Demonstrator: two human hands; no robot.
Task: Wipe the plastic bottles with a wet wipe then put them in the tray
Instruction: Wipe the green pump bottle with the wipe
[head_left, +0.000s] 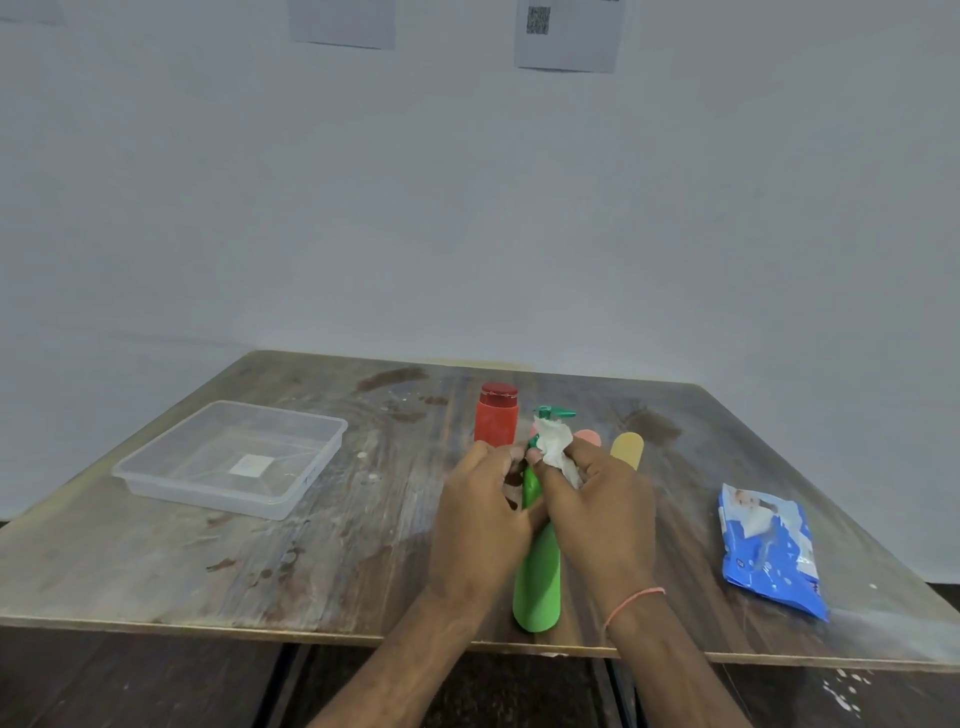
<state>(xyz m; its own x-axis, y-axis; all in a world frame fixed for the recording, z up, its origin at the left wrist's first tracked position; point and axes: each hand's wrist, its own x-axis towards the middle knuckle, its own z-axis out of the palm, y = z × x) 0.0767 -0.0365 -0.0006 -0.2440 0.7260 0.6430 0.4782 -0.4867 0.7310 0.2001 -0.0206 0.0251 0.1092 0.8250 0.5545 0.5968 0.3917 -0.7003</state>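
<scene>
A tall green pump bottle (537, 582) is tilted toward me over the table's front edge. My left hand (480, 519) grips its upper body. My right hand (597, 509) pinches a crumpled white wet wipe (556, 447) against the bottle's neck, just below the green pump head (553, 413). Behind my hands stand a red bottle (496, 418), a pink bottle (588, 438) mostly hidden, and a yellow bottle (627, 448). The clear plastic tray (156, 467) sits at the left with nothing in it but a small label.
A blue pack of wet wipes (769, 551) lies at the right of the wooden table (337, 545). The wall stands right behind the table's far edge. Dark floor shows below the front edge.
</scene>
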